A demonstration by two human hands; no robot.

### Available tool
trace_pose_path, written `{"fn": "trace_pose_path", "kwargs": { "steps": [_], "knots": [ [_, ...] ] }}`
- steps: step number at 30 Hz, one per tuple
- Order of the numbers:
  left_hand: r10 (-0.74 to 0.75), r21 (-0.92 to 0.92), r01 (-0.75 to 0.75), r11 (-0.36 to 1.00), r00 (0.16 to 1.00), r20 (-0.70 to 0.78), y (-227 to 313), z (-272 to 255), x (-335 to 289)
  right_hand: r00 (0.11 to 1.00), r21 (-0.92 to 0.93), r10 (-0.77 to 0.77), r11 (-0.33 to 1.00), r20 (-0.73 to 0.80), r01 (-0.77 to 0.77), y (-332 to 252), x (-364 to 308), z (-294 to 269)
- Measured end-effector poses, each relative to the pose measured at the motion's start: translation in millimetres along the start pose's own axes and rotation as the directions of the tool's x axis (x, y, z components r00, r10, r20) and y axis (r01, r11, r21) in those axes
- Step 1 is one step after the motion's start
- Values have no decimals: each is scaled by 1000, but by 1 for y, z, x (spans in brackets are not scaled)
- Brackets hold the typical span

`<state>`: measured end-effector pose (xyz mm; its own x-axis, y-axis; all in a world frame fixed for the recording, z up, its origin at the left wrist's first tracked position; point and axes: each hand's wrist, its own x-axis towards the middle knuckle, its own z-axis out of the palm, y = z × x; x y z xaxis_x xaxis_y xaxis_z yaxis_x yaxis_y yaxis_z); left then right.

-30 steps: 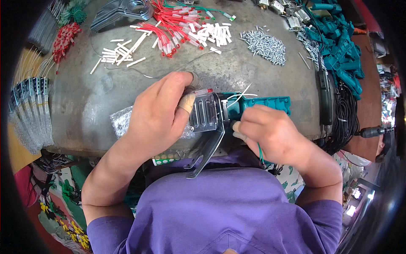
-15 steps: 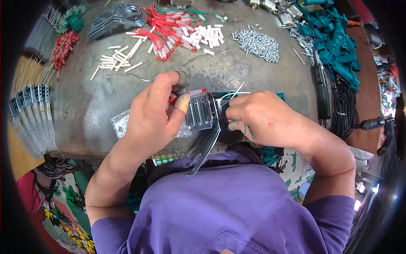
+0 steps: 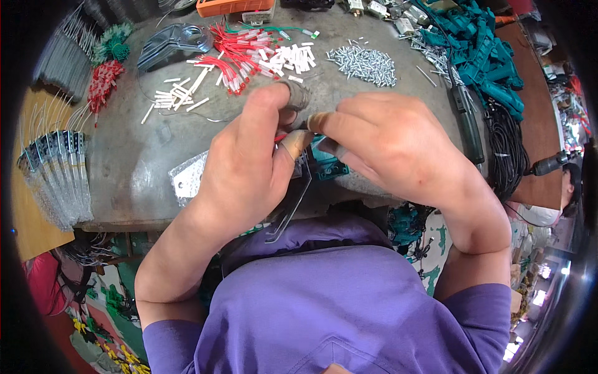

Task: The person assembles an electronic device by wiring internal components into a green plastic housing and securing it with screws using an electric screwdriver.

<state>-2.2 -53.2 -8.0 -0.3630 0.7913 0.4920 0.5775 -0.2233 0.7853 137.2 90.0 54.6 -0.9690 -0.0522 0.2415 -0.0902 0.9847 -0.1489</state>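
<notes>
My left hand [image 3: 249, 153] is closed, its taped thumb and finger pinched on a red wire that shows only as a short bit. Against those fingertips, my right hand [image 3: 392, 140] is closed too, with covered fingertips; whatever lies between them is hidden. Below the hands a bent metal lever [image 3: 293, 209] sticks out over the table's near edge, its upper part covered by my left hand. A teal plastic housing [image 3: 331, 168] lies just under my right fingers. Beside my left wrist is a clear plastic bag [image 3: 187, 179].
Behind the hands lie red indicator leads [image 3: 240, 53], white sleeves [image 3: 293, 59], cream tubes [image 3: 174, 95] and a heap of screws [image 3: 362, 65]. Teal housings [image 3: 483, 56] are piled at the right, near a dark power screwdriver [image 3: 466, 121] and coiled black cable [image 3: 501, 146]. Bagged metal parts [image 3: 59, 174] stand left.
My right hand has moved up and left to meet my left fingertips, leaving the white and green wires by the housing. The slotted metal part is now mostly covered. The view has shifted slightly.
</notes>
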Motion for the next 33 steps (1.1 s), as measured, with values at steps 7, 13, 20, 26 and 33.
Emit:
{"fn": "trace_pose_path", "kwargs": {
  "steps": [7,13,20,26,33],
  "knots": [
    [135,16,-135,991,991,18,-1,-15,-13,899,-79,292,939,-327,-334,24,-40,-4],
    [-44,275,-32,961,963,265,-21,-40,-19,788,643,600,550,138,-532,-13,-73,49],
    [-108,311,-1,950,937,332,-32,-32,-24,891,520,453,765,-17,-379,-15,-63,61],
    [-56,274,-45,961,935,351,-36,-33,-21,921,392,385,856,-50,-337,-15,-59,64],
    [11,235,-97,967,939,342,-37,-33,-25,944,288,328,908,-41,-303,-21,-54,54]
  ]
}}
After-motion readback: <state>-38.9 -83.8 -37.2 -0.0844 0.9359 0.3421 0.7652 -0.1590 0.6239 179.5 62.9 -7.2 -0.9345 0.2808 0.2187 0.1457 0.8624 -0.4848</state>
